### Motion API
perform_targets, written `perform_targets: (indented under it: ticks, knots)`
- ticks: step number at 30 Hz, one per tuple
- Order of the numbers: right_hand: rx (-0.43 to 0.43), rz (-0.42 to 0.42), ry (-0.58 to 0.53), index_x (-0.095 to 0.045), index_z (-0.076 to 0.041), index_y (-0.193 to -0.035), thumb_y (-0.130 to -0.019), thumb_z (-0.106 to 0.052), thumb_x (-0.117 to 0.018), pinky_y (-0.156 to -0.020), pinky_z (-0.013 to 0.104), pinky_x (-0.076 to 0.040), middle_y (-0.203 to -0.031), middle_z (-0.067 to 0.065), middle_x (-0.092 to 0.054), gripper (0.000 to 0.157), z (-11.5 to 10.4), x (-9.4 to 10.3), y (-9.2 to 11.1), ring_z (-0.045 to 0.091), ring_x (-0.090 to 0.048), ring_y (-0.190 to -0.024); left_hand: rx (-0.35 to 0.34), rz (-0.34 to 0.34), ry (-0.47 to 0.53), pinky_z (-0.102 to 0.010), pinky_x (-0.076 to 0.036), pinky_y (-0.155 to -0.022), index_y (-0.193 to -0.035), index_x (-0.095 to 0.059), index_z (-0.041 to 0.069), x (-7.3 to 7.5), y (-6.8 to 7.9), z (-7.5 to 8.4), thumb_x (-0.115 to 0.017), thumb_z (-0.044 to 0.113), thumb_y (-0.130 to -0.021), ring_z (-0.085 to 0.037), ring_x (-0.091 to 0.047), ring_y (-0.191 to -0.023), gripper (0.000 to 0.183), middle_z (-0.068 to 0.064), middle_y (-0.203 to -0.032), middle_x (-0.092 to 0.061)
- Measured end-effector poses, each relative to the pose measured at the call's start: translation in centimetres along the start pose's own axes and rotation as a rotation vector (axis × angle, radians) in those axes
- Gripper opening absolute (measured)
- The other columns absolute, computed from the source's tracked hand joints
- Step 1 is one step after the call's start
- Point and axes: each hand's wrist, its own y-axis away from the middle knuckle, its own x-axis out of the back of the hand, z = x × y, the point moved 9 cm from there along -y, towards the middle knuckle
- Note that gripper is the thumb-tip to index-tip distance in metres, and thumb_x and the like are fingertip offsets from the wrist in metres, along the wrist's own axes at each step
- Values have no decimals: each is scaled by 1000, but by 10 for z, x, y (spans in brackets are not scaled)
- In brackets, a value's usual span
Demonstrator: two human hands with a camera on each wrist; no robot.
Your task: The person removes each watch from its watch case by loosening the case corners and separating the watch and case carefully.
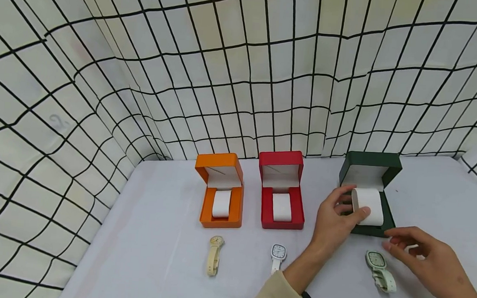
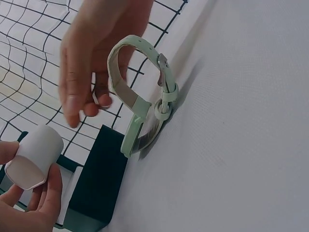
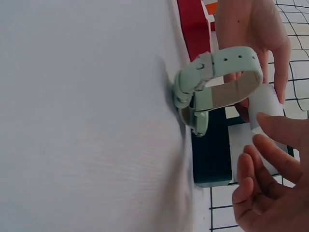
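My left hand [image 1: 332,221] holds a white watch cushion [image 1: 370,207] between thumb and fingers. The cushion is over the lower part of an open dark green watch box [image 1: 391,164]; its hollow end shows in the left wrist view. To the right, my right hand [image 1: 432,261] is near the box's front corner, its fingers loosely bent and nothing held. A pale green watch [image 1: 380,271] with its strap buckled into a loop lies on the table in front of the green box, just left of the right hand.
An open orange box [image 1: 206,206] and an open red box [image 1: 265,207] stand to the left, each with a white cushion inside. A cream watch [image 1: 214,254] and a white watch [image 1: 278,254] lie before them. A black-lined grid backdrop [image 1: 243,67] rises behind the white table [image 1: 151,239].
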Motion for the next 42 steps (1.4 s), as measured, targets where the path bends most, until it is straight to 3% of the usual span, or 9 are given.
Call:
perform_targets:
  ticks: [3, 7, 14, 20, 31, 37, 42]
  knots:
    - [54, 83, -41, -71, -11, -119, -91, -17, -82, -68, 3, -44, -98, -16, -67, 31, -8, 11, -3, -15, -49, -83, 1, -6, -37, -11, -53, -74, -139, -64, 26, -2, 0, 0, -78, 14, -93, 7, -63, -96, 49, 17, -111, -61]
    - [110, 121, -126, -68, -12, -126, -89, -14, -83, -74, 0, -44, -108, -33, -57, 40, -17, 18, -9, -17, -51, -94, 6, -14, -86, -11, -53, -74, -140, -65, 27, -5, 0, 1, -78, 18, -94, 9, -62, -96, 49, 20, -111, -60]
    - [184, 139, -224, -65, -9, -131, -86, -4, -83, -78, 1, -47, -118, -29, -59, 49, -29, 17, -14, -15, -55, -104, 4, -8, -89, -11, -55, -76, -142, -61, 27, -8, 1, 1, -79, 20, -94, 8, -64, -95, 52, 18, -112, -63]
    - [160, 138, -232, -62, -6, -136, -89, -5, -81, -81, -1, -48, -123, -34, -54, 50, -28, 15, -18, -18, -53, -107, -8, 21, -107, -13, -55, -77, -133, -63, 31, -6, 1, 3, -80, 20, -92, 8, -65, -95, 46, 16, -112, -68]
    - [103, 152, -202, -56, -7, -146, -94, -10, -77, -83, -5, -43, -129, -36, -45, 56, -12, 10, -23, -20, -48, -108, 27, -29, -241, -11, -56, -77, -138, -65, 25, -13, 3, 0, -80, 8, -91, 6, -69, -96, 53, 10, -124, -71]
    - [129, 154, -203, -56, -7, -146, -94, -9, -77, -83, -4, -44, -129, -38, -45, 56, -13, 9, -26, -19, -48, -108, -54, 4, -373, -8, -56, -79, -139, -65, 16, -15, 1, 7, -81, 7, -90, 4, -65, -106, 53, 5, -133, -63]
    - [129, 158, -206, -58, -6, -144, -93, -7, -78, -82, -5, -44, -127, -40, -44, 56, -13, 10, -28, -21, -49, -106, -100, 36, -452, -6, -54, -80, -139, -67, 14, -17, -1, 11, -81, 6, -90, 3, -61, -112, 52, 4, -129, -64]
